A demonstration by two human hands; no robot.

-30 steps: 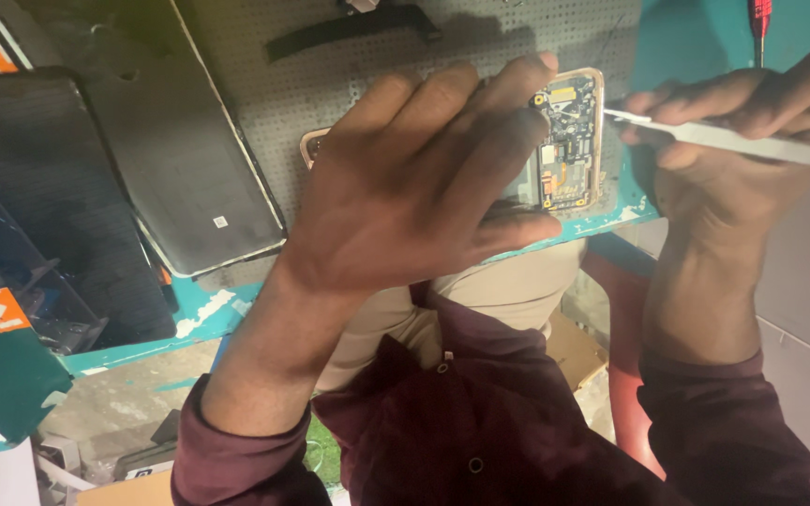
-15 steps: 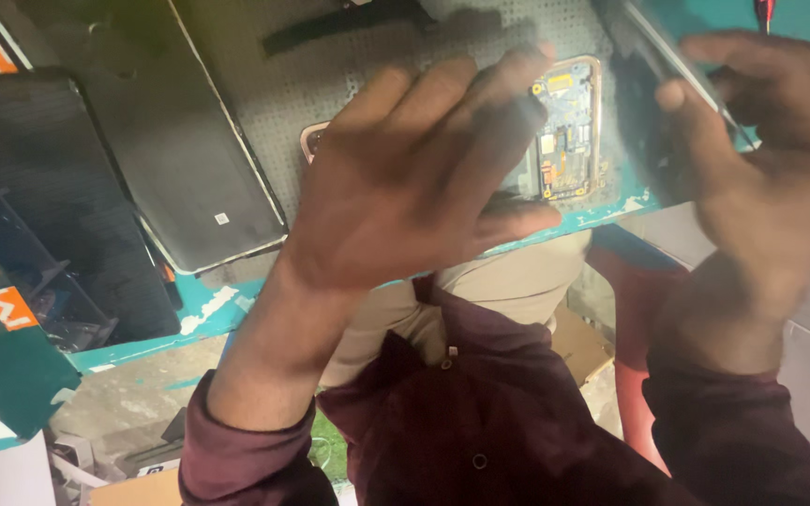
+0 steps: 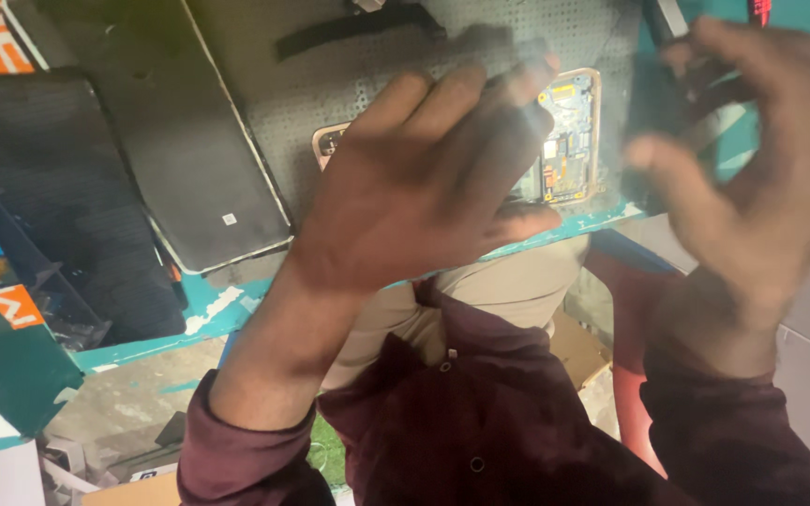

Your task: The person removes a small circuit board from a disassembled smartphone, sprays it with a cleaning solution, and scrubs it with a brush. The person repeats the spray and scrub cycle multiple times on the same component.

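Pressing opened phone point(image 3: 569, 141), left hand point(image 3: 424, 187), right hand point(image 3: 752, 178) lifted away

Teal worktop point(image 3: 236, 314) (paint chipped), grey perforated mat point(image 3: 349, 94), dim light.

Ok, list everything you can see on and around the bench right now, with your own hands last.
Opened phone: one, gold frame, circuit board showing, on the mat under the left hand.
Work mat: one, grey, dotted, on the bench.
Flat panels: two, dark, left of the mat.
Strap: one, black, top of the mat.
Bench: teal, chipped edge.
Left hand: flat on the phone.
Right hand: blurred, raised right of the phone, fingers around a dark tool; grip unclear.
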